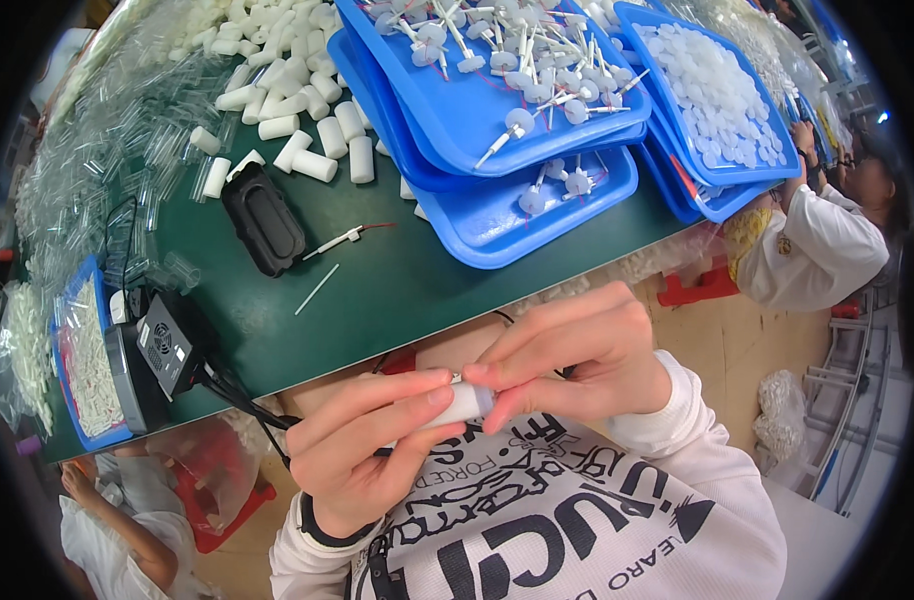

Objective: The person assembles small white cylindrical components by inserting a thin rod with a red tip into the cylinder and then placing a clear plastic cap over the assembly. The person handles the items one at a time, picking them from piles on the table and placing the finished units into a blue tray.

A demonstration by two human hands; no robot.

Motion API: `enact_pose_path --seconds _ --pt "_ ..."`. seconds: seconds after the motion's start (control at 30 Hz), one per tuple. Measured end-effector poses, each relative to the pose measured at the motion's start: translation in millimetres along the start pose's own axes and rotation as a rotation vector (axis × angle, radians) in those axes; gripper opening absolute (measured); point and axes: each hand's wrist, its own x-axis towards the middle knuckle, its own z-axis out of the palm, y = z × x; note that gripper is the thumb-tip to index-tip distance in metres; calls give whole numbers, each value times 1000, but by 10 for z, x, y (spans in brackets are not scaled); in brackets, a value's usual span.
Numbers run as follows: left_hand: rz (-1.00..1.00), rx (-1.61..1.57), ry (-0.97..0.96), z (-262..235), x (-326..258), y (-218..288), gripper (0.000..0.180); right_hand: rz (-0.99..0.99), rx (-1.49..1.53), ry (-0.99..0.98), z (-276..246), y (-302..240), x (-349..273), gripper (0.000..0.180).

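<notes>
The small cylinder (464,403) pinched between the left hand (362,450) and right hand (577,350) looks like matt white plastic, though fingers hide most of it. The stacked trays (497,225) are smooth, glossy blue plastic, and the table (397,280) has a matt green top. The flat case (264,218) is dull black plastic.

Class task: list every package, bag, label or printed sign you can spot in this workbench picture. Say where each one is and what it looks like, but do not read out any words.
Clear bags: left along the green table, see-through, glossy.
Floor bag: far right on the floor, clear, holding white pieces.
Shirt print: bottom centre, black lettering on white.
Box label: small black box at left table edge, pale sticker.
</notes>
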Motion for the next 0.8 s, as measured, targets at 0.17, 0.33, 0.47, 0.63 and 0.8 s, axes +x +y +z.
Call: enact_pose_path --seconds 0.17,0.33,0.47,0.63,0.8 --pt "-169 -90 118 42 24 -32 32 47 -32 101 110 31 49 22" --pt "-623 -754 -10 -41 8 -10 19 148 426 130 -19 54 24 29" --pt "-707 -739 -61 -10 23 -19 19 -193 -63 103 -72 31 108 31" --pt "-599 -520 -192 30 48 124 23 -248 -165 41 29 177 73 25" --pt "-577 -245 -247 -19 24 189 21 -274 -111 55 76 134 31 22"
